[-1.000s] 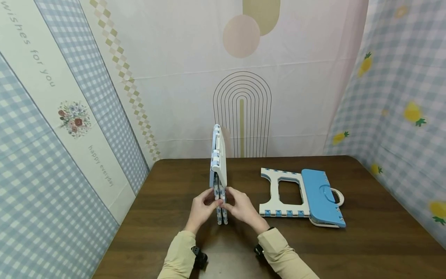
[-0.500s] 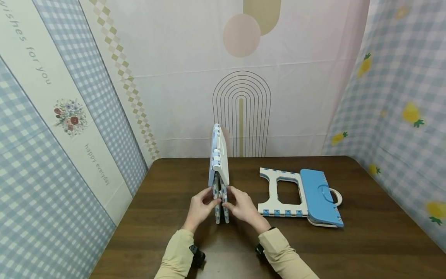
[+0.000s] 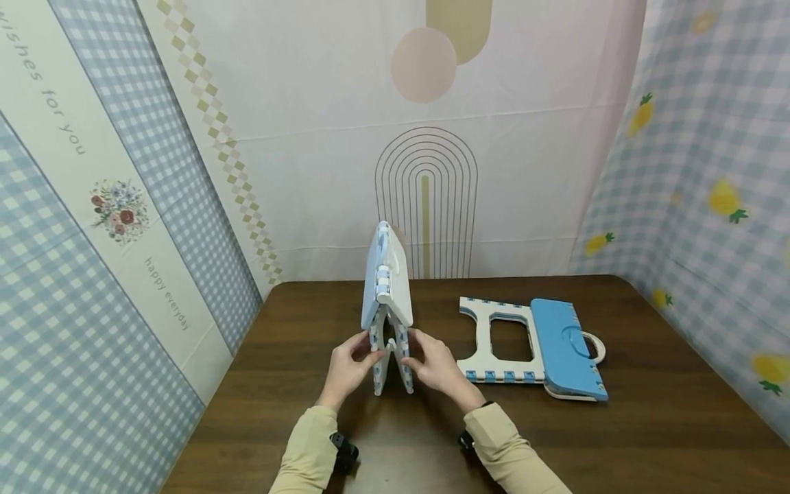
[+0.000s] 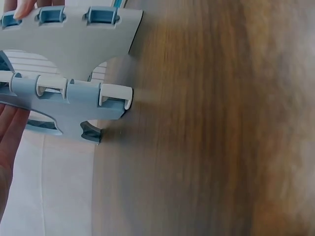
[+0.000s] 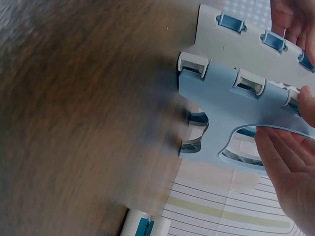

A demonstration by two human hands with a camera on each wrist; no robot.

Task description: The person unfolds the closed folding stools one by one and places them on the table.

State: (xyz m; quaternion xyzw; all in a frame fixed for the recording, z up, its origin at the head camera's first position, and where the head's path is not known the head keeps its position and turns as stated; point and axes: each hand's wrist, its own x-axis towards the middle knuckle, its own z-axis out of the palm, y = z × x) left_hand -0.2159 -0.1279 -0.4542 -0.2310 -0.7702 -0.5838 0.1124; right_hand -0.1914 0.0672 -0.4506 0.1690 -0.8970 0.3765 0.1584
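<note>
Two cream sleeves come up from the near edge of the dark wooden worktop (image 3: 648,425). Each wrist carries one small black device, so two of those.

Just beyond them the left hand (image 3: 345,365) and the right hand (image 3: 437,363) meet on either side of one folding stool (image 3: 387,302) standing upright near the middle of the worktop. The left hand's fingers curl round the left leg panel, thumb towards the centre; the right hand's fingers grasp the right leg panel the same way. The two white leg panels, edged with blue hinge tabs, stand slightly splayed at the bottom, with a narrow gap between them. Above the hands the blue seat halves are folded together and point upward. In the left wrist view the stool's (image 4: 74,73) white panel and blue panel show three hinge tabs each along their edges, with the palm at the frame's left edge. In the right wrist view the stool (image 5: 246,98) shows the same kind of tabs, and the right hand (image 5: 290,147) lies against the blue panel.

To the right, well apart from the hands, a second folding stool (image 3: 537,346) lies flat and folded on the worktop, white legs to the left, blue seat and white handle to the right.

Behind the worktop hang three printed backdrop cloths: one on the left, one at the back, one on the right.
</note>
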